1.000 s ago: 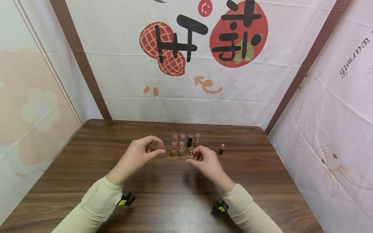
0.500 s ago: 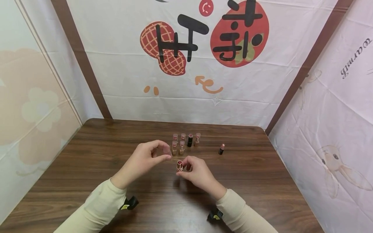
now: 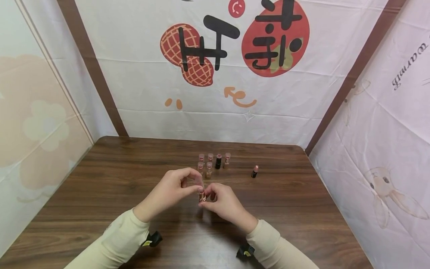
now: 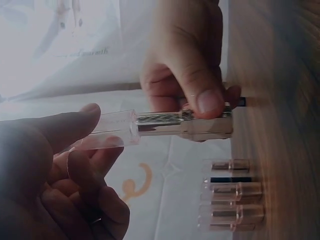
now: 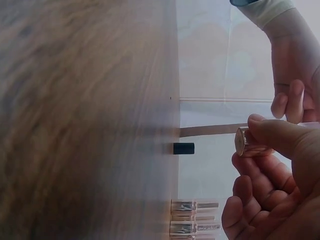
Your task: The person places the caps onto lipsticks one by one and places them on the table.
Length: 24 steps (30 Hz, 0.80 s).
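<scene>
My right hand (image 3: 223, 200) pinches the base of a gold lipstick tube (image 4: 160, 124) between thumb and fingers. The tube is upright above the table. From above, my left hand (image 3: 171, 192) holds a clear lipstick cap (image 4: 119, 125) by its sides with thumb and fingertips. In the left wrist view the cap's rim meets the top of the tube, in line with it. The tube's flat bottom (image 5: 240, 142) shows in the right wrist view; the cap is mostly hidden there behind my right hand.
Beyond my hands, several clear-capped lipsticks (image 3: 209, 170) stand in two rows, with a black lipstick (image 3: 218, 161) among them. One lipstick (image 3: 255, 172) with a pink top and black base stands apart to the right. Cloth walls (image 3: 151, 119) border the wooden table (image 3: 285, 209).
My right hand has brought the lipstick tube left and nearer, away from the rows. My left hand has moved right and nearer with the cap, which now meets the tube's top.
</scene>
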Motion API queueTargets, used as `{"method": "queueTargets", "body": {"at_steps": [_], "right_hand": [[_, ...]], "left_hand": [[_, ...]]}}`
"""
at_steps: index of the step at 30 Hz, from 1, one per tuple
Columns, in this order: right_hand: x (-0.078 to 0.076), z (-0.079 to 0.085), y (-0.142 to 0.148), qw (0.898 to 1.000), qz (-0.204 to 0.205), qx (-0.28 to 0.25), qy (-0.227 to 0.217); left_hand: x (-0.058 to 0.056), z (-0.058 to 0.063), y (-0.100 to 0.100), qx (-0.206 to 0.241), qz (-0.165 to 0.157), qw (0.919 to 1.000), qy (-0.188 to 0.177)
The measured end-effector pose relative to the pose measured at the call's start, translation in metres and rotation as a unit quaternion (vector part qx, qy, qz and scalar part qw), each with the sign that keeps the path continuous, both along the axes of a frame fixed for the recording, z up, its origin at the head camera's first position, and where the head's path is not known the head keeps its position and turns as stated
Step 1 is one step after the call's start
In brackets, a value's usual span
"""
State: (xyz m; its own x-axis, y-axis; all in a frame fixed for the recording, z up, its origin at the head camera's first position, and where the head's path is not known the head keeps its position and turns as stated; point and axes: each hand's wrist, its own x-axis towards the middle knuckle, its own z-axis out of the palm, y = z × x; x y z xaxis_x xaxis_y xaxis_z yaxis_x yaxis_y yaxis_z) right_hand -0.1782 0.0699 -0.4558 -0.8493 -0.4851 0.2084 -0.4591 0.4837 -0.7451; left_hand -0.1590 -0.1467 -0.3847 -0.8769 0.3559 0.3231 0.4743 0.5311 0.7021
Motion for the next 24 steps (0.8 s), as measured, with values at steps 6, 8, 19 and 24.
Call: {"method": "queueTargets", "body": {"at_steps": [6, 8, 19, 24], "right_hand": [[0.0018, 0.0026, 0.0001, 1.0, 0.001, -0.006, -0.001], [0.0022, 0.0039, 0.0002, 1.0, -0.002, -0.007, 0.004], [0.0043, 0.0084, -0.0008, 0.999, -0.021, -0.035, 0.001], [0.0053, 0.009, -0.001, 0.999, -0.025, -0.038, 0.005]], "left_hand": [[0.0, -0.0025, 0.0028, -0.004, -0.008, 0.9999, -0.012], [-0.0002, -0.0025, 0.0033, -0.002, -0.011, 0.9999, -0.012], [-0.0039, -0.0094, 0.0057, -0.01, -0.011, 0.9999, -0.001], [-0.0039, -0.0105, 0.0073, -0.007, -0.003, 0.9999, -0.01]]}}
